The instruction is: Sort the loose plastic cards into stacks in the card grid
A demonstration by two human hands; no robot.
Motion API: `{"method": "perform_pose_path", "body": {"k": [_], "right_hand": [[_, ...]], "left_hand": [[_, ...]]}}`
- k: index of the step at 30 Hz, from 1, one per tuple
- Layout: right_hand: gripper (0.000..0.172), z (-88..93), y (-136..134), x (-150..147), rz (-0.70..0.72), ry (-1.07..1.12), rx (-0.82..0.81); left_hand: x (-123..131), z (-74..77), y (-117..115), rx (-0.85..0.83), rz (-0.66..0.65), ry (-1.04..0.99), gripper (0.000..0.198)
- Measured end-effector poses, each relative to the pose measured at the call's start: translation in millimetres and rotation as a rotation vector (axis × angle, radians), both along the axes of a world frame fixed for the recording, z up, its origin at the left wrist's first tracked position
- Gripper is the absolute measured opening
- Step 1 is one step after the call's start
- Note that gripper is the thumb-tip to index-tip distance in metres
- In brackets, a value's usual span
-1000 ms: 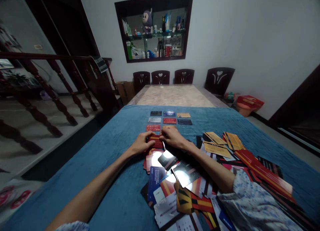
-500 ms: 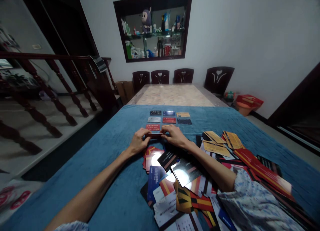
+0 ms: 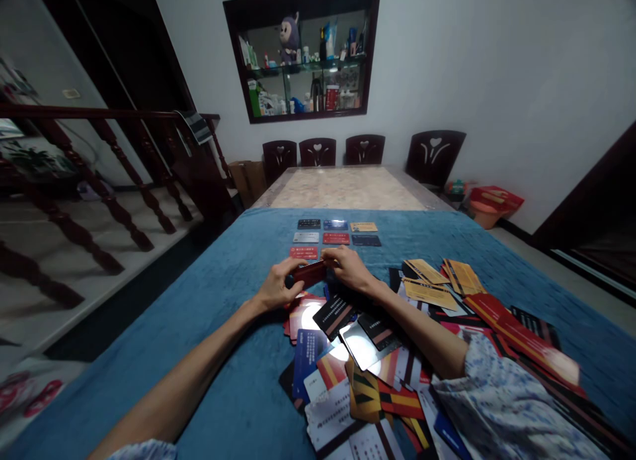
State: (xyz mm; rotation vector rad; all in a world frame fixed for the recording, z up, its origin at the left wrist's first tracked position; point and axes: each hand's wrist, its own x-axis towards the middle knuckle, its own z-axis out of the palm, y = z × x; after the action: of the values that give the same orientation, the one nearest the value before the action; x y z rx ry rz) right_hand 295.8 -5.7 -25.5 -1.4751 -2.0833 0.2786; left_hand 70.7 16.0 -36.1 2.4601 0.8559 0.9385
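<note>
Between my two hands stands a dark red card (image 3: 310,272), perhaps a few held together, tipped on edge above the blue cloth. My left hand (image 3: 278,285) grips its left end with thumb and fingers. At its right end, the fingertips of my right hand (image 3: 348,269) pinch the upper corner. Just beyond them lie cards in short rows, among them a red card (image 3: 303,252), a silver card (image 3: 306,237) and a dark blue card (image 3: 366,240). Below my hands spreads a loose heap with a black card (image 3: 335,314) and a blue card (image 3: 308,360).
A blue cloth (image 3: 209,327) covers the near part of the table. Yellow cards (image 3: 427,294) and red cards (image 3: 521,337) lie fanned at the right, under and beyond my right forearm. Dark chairs (image 3: 318,152) stand behind the far end; a wooden railing (image 3: 99,112) runs along the left.
The held red card has turned from level to slanted, its right end raised and more of its face showing. In the heap, a black card now shows on the silver one.
</note>
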Motion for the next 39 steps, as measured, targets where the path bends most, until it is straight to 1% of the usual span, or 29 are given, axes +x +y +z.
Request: {"method": "perform_pose_path", "body": {"k": [3, 6, 9, 14, 17, 21, 24, 28, 32, 35, 37, 39], "right_hand": [[0.022, 0.1, 0, -1, -0.004, -0.015, 0.01], [0.02, 1.6, 0, -2, -0.011, -0.046, 0.02], [0.02, 2.4, -1, -3, -0.016, -0.076, 0.02], [0.026, 0.0, -1, -3, -0.035, -0.092, -0.003], [0.03, -1.1, -2, -4, -0.093, -0.15, -0.018], [0.034, -0.4, -4, -5, -0.162, -0.237, -0.07], [0.035, -0.4, -4, -5, -0.179, -0.261, -0.101], [0.03, -0.8, -4, -5, -0.181, -0.256, -0.14], [0.025, 2.1, -6, -4, -0.154, -0.223, -0.163], [0.029, 5.1, -8, -3, -0.092, -0.195, -0.152], [0.031, 6.4, -10, -2, -0.037, -0.188, -0.152], [0.028, 7.2, -10, -2, 0.02, -0.195, -0.161]], "left_hand": [[0, -0.2, 0, 0.014, 0.009, -0.019, 0.041], [0, -0.3, 1, 0.053, 0.037, -0.037, 0.037], [-1, 0.0, 3, 0.083, 0.034, -0.02, 0.033], [0, 1.0, 4, 0.088, 0.01, 0.111, 0.038], [0, -0.3, 4, 0.108, 0.007, 0.204, 0.04], [2, -2.4, 5, 0.099, 0.022, 0.273, 0.044], [4, -2.4, 6, 0.09, 0.033, 0.309, 0.042], [5, -2.3, 6, 0.072, 0.023, 0.317, 0.035], [4, -0.2, 7, 0.062, -0.032, 0.319, 0.023], [3, 4.9, 6, 0.058, -0.088, 0.306, 0.017], [2, 8.6, 6, 0.049, -0.115, 0.31, 0.018], [1, 11.0, 6, 0.038, -0.128, 0.316, 0.02]]}}
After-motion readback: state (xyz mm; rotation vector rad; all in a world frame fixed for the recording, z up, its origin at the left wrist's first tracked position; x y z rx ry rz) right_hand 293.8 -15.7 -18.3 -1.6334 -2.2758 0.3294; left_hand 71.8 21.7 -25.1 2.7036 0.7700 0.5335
